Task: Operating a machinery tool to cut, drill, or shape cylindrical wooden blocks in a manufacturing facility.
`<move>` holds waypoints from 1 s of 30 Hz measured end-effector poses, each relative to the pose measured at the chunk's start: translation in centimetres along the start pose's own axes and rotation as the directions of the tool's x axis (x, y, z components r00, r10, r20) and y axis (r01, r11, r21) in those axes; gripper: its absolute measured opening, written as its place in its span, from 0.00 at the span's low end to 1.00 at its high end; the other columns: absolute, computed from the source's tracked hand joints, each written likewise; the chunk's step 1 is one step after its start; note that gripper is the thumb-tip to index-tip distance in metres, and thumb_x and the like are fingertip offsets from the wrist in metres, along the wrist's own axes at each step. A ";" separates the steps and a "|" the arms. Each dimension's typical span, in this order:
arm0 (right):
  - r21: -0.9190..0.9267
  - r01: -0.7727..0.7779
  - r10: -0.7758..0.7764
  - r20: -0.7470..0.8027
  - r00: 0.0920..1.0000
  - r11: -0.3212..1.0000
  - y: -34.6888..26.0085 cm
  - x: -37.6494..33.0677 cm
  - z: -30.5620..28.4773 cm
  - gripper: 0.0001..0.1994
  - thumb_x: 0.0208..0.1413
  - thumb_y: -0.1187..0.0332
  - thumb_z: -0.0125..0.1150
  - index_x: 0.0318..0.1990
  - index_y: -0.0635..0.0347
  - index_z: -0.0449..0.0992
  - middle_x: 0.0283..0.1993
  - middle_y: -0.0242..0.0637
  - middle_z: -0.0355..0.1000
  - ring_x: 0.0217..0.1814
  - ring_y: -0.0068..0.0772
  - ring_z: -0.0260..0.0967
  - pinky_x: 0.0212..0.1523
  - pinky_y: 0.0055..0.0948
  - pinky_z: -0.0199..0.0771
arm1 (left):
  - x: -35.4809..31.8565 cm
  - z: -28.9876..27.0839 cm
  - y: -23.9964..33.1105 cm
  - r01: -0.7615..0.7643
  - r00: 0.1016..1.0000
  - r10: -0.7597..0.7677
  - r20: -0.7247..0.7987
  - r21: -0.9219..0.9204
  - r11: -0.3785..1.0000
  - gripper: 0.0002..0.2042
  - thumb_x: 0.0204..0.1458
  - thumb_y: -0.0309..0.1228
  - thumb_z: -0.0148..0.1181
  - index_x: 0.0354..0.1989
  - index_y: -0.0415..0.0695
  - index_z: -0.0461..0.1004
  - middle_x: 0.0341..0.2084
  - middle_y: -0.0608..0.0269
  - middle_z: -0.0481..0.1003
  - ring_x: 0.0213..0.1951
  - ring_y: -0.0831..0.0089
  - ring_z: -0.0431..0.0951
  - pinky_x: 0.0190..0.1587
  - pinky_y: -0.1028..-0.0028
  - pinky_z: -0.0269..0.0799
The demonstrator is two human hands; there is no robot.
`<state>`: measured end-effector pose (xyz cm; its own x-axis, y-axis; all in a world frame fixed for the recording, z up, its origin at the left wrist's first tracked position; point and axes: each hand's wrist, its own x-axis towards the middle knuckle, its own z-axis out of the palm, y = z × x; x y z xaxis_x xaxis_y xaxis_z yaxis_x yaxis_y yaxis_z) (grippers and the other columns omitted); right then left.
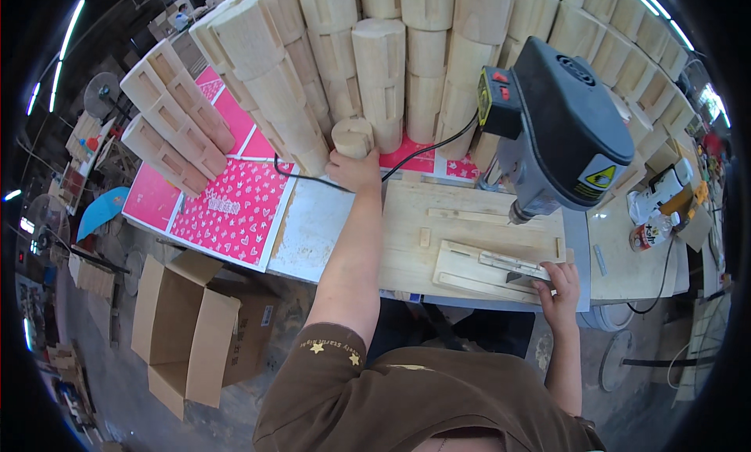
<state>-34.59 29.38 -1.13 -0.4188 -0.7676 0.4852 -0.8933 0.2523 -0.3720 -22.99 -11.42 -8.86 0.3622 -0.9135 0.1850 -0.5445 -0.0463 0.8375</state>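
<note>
While the left hand has a short wooden block, the right hand is over at a slotted wooden piece

Since people ask about crowded setups, check out this tabletop. Left arm's stretched far forward, fingers wrapped around the lower part of the short block, which sits right in front of tall stacks of wooden blocks. Right hand has thumb and fingers at the right end of the slotted piece, touching it, but I can't tell if it's actually gripping. That piece lies on a pale wooden board.

As for stuff in the way: a drill press looms over the board's right side, chuck hanging above. Its black cable droops past the left wrist, and the stacks wall off the back. More blocks lean at far left, by a pink patterned sheet. There's a bottle on the right and an open cardboard box on the floor, left of the person.
</note>
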 end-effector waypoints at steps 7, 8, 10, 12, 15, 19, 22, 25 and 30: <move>0.031 0.020 -0.019 -0.029 0.999 0.999 0.4 0.0 0.0 0.17 0.36 0.71 0.66 0.38 0.60 0.74 0.31 0.39 0.68 0.35 0.44 0.62 0.36 0.38 0.63 | 0.6 -0.2 -1.3 -0.116 0.979 0.158 0.125 -0.293 0.949 0.40 0.25 0.37 0.75 0.48 0.33 0.58 0.43 0.44 0.68 0.47 0.53 0.71 0.50 0.64 0.67; 0.030 0.017 -0.016 -0.040 0.999 0.999 0.5 -0.1 0.0 0.17 0.36 0.71 0.66 0.38 0.60 0.74 0.31 0.39 0.68 0.35 0.44 0.62 0.36 0.38 0.63 | -0.2 -1.3 -0.6 -0.089 0.980 0.140 0.139 -0.320 0.943 0.39 0.26 0.36 0.74 0.48 0.32 0.59 0.44 0.44 0.68 0.48 0.53 0.70 0.51 0.65 0.66; 0.030 0.008 -0.008 -0.005 1.000 1.000 0.5 -0.2 -0.3 0.17 0.35 0.72 0.66 0.38 0.60 0.74 0.32 0.39 0.68 0.35 0.44 0.63 0.37 0.38 0.63 | -0.8 -3.1 -0.3 -0.129 0.974 0.191 0.120 -0.399 0.908 0.39 0.27 0.37 0.73 0.49 0.34 0.58 0.44 0.46 0.68 0.47 0.54 0.71 0.51 0.65 0.66; 0.037 0.016 -0.016 -0.011 1.000 0.999 0.4 -0.3 -0.3 0.17 0.35 0.72 0.67 0.38 0.60 0.74 0.32 0.39 0.68 0.36 0.45 0.63 0.37 0.38 0.63 | -1.2 -5.5 -0.2 -0.185 0.968 0.242 0.059 -0.481 0.857 0.40 0.28 0.34 0.72 0.52 0.34 0.57 0.43 0.51 0.69 0.46 0.60 0.72 0.49 0.65 0.67; 0.054 0.028 -0.028 0.001 1.000 0.998 0.4 -0.5 -0.5 0.17 0.35 0.72 0.67 0.37 0.61 0.73 0.32 0.39 0.68 0.36 0.46 0.63 0.38 0.39 0.63 | -1.7 -10.7 0.0 -0.067 0.913 0.331 0.239 -0.713 0.698 0.38 0.30 0.31 0.71 0.52 0.34 0.58 0.43 0.53 0.69 0.47 0.64 0.71 0.49 0.66 0.67; 0.082 0.024 -0.030 0.061 0.998 0.996 1.3 -0.7 -0.6 0.17 0.36 0.72 0.67 0.38 0.61 0.73 0.33 0.41 0.68 0.38 0.47 0.63 0.39 0.40 0.64 | -4.4 -17.8 2.1 -0.175 0.631 0.610 0.480 -0.678 0.714 0.38 0.29 0.31 0.72 0.53 0.39 0.59 0.43 0.54 0.70 0.44 0.66 0.72 0.48 0.68 0.68; 0.071 0.111 -0.115 0.053 0.992 0.991 2.0 0.1 -0.4 0.16 0.39 0.70 0.66 0.39 0.61 0.74 0.33 0.43 0.69 0.38 0.48 0.63 0.40 0.39 0.63 | -6.1 -21.1 3.6 -0.133 0.345 0.590 0.730 -0.584 0.801 0.39 0.28 0.32 0.72 0.53 0.40 0.60 0.42 0.54 0.71 0.43 0.66 0.73 0.49 0.69 0.68; 0.084 0.146 -0.151 0.061 0.987 0.986 3.4 1.1 0.6 0.17 0.40 0.70 0.67 0.41 0.61 0.74 0.36 0.42 0.70 0.41 0.48 0.64 0.43 0.38 0.63 | -7.0 -21.5 3.6 -0.265 0.117 0.511 0.852 -0.469 0.843 0.38 0.27 0.36 0.72 0.51 0.40 0.63 0.39 0.53 0.73 0.43 0.65 0.73 0.49 0.71 0.67; 0.134 0.096 -0.114 0.137 0.984 0.986 4.0 2.7 0.7 0.15 0.41 0.68 0.66 0.40 0.58 0.74 0.34 0.37 0.70 0.41 0.44 0.64 0.42 0.37 0.65 | -8.3 -18.9 2.6 -0.405 -0.064 0.407 0.911 -0.396 0.824 0.35 0.26 0.38 0.71 0.48 0.40 0.67 0.38 0.55 0.74 0.43 0.68 0.73 0.49 0.72 0.66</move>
<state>-39.14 27.86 -1.84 -0.2876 -0.8646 0.4119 -0.8993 0.0958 -0.4267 -13.15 3.69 1.52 -0.9340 -0.3290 -0.1395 -0.2955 0.4917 0.8191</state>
